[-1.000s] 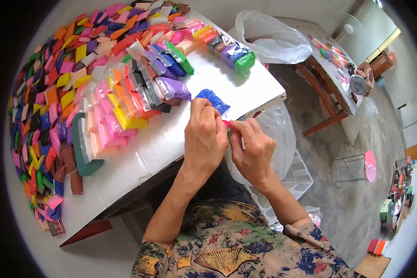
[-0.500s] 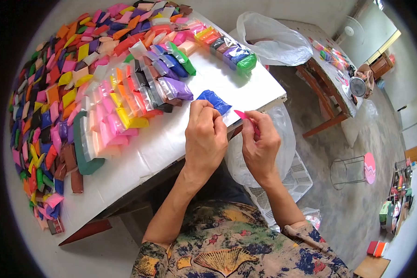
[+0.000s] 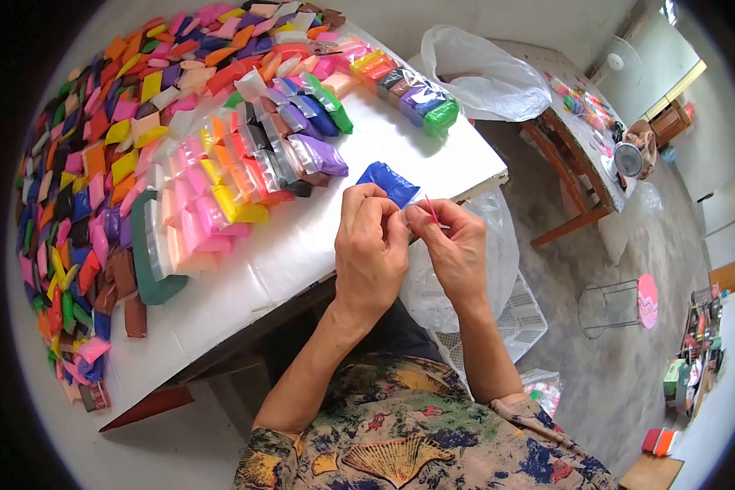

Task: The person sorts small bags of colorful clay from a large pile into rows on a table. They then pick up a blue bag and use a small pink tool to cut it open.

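Note:
Near the front edge of the white table, my left hand [image 3: 371,245] is closed, its fingertips pinching the near end of a small blue clay packet [image 3: 389,184] in clear wrap. My right hand [image 3: 453,249] is closed beside it, fingertips almost touching those of the left. A thin, pointed pink plastic tool [image 3: 431,210] sticks up between the right thumb and fingers, seen edge-on; its lower part is hidden in the hand. Just left of the blue packet lie rows of packets sorted by colour, with a purple packet [image 3: 318,155] closest.
A large heap of coloured packets [image 3: 98,192] covers the table's left side. A clear bag of assorted colours [image 3: 408,94] lies at the far edge. Below the table edge hang a plastic bag [image 3: 498,245] and a white crate [image 3: 523,314]. A pink stool [image 3: 647,300] stands right.
Both hands have come together at the blue packet's near end. The pink tool has turned from flat to edge-on. The blue packet sits slightly further right in view.

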`<state>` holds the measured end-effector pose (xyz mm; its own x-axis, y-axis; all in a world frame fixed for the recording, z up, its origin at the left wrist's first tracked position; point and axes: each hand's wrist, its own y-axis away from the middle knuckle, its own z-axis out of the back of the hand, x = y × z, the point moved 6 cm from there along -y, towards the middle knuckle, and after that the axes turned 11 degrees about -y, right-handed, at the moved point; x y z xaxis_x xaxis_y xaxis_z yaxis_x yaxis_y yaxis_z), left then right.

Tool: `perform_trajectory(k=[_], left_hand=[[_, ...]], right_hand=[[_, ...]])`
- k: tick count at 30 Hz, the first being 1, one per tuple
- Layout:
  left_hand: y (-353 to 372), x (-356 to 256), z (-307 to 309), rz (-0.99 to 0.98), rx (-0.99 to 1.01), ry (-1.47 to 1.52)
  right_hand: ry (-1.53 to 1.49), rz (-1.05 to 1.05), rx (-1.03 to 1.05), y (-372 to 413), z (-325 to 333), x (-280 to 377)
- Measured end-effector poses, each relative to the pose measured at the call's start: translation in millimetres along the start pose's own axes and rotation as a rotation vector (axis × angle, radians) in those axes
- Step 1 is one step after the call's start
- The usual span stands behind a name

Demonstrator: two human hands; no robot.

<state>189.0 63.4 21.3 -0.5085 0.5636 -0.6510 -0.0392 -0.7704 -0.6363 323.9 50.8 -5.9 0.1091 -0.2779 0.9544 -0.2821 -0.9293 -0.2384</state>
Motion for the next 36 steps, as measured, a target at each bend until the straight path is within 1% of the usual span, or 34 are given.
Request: perform_trajectory(k=[7, 10, 11, 14, 17, 20, 23, 26, 30, 33, 36], left_hand=[[7.5, -6.0, -2.9, -0.016, 0.060, 0.052], [8.6, -8.7, -2.9, -0.090, 0.050, 0.032], [8.7, -8.3, -3.2, -0.087, 0.060, 0.035], [9.6, -8.3, -4.2, -0.094, 0.079, 0.027], [9.5, -10.5, -5.6, -0.118, 0.071, -0.011], [10.0, -11.1, -6.4, -0.125, 0.060, -0.039], [8.2, -10.9, -5.9, -0.122, 0.046, -0.030], [6.5, -10.5, -5.5, -0.109, 0.029, -0.015], [6.5, -8.7, -6.1, -0.104, 0.030, -0.009], [6.8, -8.9, -5.9, -0.106, 0.029, -0.004], [8.0, -8.4, -5.1, -0.094, 0.033, 0.009]], right_hand=[[0.112, 0.023, -0.046, 4.4, 3.7, 0.4], [0.183, 0.020, -0.102, 5.7, 2.3, 3.6], [0.205, 0.019, -0.125, 6.0, 1.8, 4.8], [0.345, 0.038, -0.148, 4.1, 3.4, 2.9], [0.554, 0.037, -0.141, -0.8, 1.7, 8.9], [0.703, 0.013, -0.073, -8.2, 4.4, 8.9], [0.389, -0.049, 0.010, -10.5, 15.7, 0.6], [0.288, -0.144, -0.037, -3.6, 33.1, -3.3], [0.208, -0.123, -0.111, 10.4, 35.2, -2.5], [0.084, -0.208, -0.077, 12.6, 31.7, -6.9], [0.101, 0.007, -0.089, 11.0, 17.3, 4.7]])
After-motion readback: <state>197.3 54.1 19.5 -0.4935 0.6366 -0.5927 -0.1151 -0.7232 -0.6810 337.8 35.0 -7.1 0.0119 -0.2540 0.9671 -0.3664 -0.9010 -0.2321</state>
